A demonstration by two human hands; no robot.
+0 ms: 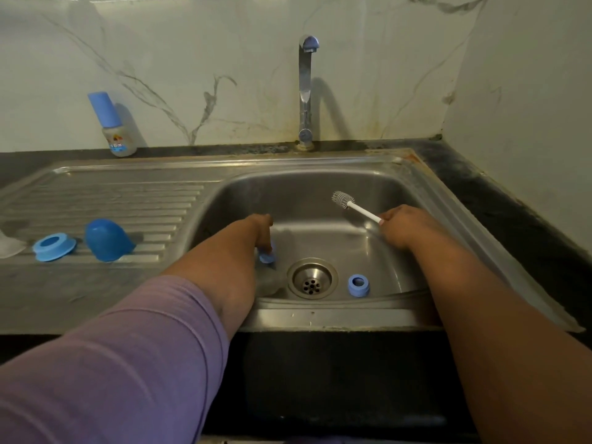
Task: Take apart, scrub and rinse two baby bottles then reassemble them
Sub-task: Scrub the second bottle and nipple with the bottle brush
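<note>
My left hand [264,233] reaches down into the steel sink [320,310] and pinches a small blue bottle part [267,256] at the basin floor, left of the drain. A clear bottle body [270,282] seems to lie just below it, half hidden by my forearm. My right hand [400,227] grips the white handle of a small grey-bristled bottle brush [343,200], held above the basin. A blue screw ring [358,285] lies right of the drain. On the drainboard sit a blue ring [54,246] and a blue cap [107,240]. An assembled baby bottle [112,125] with blue cap stands against the wall.
The tap [306,91] rises behind the basin, with no water running. The drain [312,278] is in the basin's middle. A clear teat-like piece [9,246] lies at the far left of the drainboard. Dark countertop [499,200] surrounds the sink.
</note>
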